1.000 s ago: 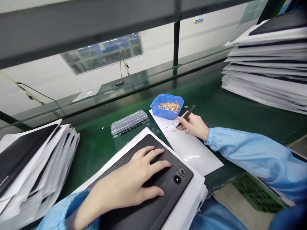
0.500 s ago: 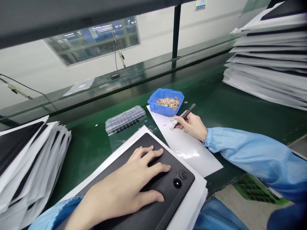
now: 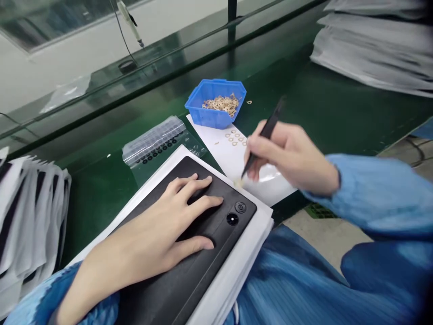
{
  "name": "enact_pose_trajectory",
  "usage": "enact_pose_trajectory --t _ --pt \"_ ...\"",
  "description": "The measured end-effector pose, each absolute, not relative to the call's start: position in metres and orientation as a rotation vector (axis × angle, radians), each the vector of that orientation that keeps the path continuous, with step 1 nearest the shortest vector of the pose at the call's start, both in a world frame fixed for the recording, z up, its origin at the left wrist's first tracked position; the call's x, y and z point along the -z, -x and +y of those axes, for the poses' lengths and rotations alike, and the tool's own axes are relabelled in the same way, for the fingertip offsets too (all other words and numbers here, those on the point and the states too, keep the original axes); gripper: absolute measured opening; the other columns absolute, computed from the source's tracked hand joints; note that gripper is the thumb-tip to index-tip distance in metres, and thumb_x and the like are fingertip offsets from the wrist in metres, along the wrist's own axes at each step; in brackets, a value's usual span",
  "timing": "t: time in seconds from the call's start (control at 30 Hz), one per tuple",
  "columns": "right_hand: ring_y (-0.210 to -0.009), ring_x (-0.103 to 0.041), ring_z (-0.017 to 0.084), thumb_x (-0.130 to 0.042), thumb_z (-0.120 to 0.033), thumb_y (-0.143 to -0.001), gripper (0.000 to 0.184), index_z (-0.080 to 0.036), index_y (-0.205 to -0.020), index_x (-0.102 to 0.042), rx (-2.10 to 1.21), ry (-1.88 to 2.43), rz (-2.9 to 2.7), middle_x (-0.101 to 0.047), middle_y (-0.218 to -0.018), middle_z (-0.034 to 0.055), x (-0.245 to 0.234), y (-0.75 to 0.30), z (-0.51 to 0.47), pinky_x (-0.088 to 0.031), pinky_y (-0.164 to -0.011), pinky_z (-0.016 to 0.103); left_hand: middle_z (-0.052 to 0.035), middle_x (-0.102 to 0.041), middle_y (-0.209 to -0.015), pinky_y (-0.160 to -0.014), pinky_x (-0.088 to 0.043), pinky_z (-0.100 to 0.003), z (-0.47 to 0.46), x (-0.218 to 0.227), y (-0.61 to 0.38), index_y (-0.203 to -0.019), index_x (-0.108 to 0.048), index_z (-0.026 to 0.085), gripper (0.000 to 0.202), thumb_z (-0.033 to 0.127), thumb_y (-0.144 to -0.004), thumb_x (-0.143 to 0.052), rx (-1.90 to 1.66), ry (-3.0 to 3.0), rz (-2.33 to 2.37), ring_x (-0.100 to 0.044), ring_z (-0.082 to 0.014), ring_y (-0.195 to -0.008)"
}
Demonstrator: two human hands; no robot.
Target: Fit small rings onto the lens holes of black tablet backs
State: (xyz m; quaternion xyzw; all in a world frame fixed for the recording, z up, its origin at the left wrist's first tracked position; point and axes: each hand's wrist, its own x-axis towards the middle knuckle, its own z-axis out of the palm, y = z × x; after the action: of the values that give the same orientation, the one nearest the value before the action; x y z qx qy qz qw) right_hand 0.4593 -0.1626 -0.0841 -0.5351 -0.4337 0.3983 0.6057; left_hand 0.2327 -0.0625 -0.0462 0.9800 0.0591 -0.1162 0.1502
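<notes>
My left hand [image 3: 169, 221] lies with fingers spread on a flat black panel [image 3: 203, 266], which has two round fittings [image 3: 237, 213] near its far right corner. Under the panel is a stack of white sheets [image 3: 252, 246]. My right hand [image 3: 287, 153] is closed around black tweezers [image 3: 265, 133]. At the tweezers' tip is a small pale ring [image 3: 238, 182], blurred, just beyond the panel's edge. Several similar tan rings [image 3: 234, 134] lie on a white sheet [image 3: 211, 137] behind it. A blue bin [image 3: 213, 119] holds a heap of tan rings.
A clear plastic bag [image 3: 154, 140] with black rings lies left of the white sheet. Layered stacks stand at the left [image 3: 43, 216] and the far right [image 3: 372, 49]. A cord-hung tool [image 3: 130, 22] dangles at the back of the green bench [image 3: 287, 85].
My right hand has moved from the rings on the white sheet toward the panel, bringing a small ring at the tweezers' tip. The view has tilted down. My left hand stays on the panel.
</notes>
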Motion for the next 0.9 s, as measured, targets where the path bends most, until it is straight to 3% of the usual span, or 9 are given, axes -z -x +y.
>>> enact_pose_trajectory --t 0.17,0.53,0.9 --pt "-0.04 -0.058 0.011 -0.059 -0.052 -0.08 0.034 -0.022 -0.077 -0.042 -1.082 1.203 -0.806 -0.055 -0.055 -0.0049 0.095 -0.425 -0.196 -0.049 -0.031 0.021 -0.0014 -0.018 -0.153 -0.104 -0.034 -0.058 -0.07 0.045 -0.227 -0.14 -0.025 0.045 0.048 0.039 -0.096 -0.041 0.349 -2.918 0.096 -0.014 -0.0318 -0.141" --pt "-0.037 -0.056 0.012 -0.054 -0.047 -0.085 0.028 -0.023 -0.079 -0.042 -1.046 1.278 -0.884 -0.053 -0.052 -0.0057 0.098 -0.427 -0.198 -0.047 -0.034 0.023 -0.0112 -0.037 -0.141 -0.093 -0.042 -0.062 -0.079 0.046 -0.235 -0.136 -0.034 0.043 0.041 0.038 -0.096 -0.04 0.248 -2.946 0.05 -0.022 -0.0364 -0.138" --pt "-0.036 -0.054 0.011 -0.053 -0.047 -0.086 0.029 -0.023 -0.079 -0.038 -1.023 1.312 -0.93 -0.05 -0.05 -0.007 0.096 -0.426 -0.198 -0.046 -0.033 0.021 -0.0111 -0.034 -0.143 -0.095 -0.04 -0.063 -0.078 0.044 -0.231 -0.137 -0.033 0.043 0.043 0.039 -0.095 -0.041 0.274 -2.928 0.051 -0.021 -0.0366 -0.138"
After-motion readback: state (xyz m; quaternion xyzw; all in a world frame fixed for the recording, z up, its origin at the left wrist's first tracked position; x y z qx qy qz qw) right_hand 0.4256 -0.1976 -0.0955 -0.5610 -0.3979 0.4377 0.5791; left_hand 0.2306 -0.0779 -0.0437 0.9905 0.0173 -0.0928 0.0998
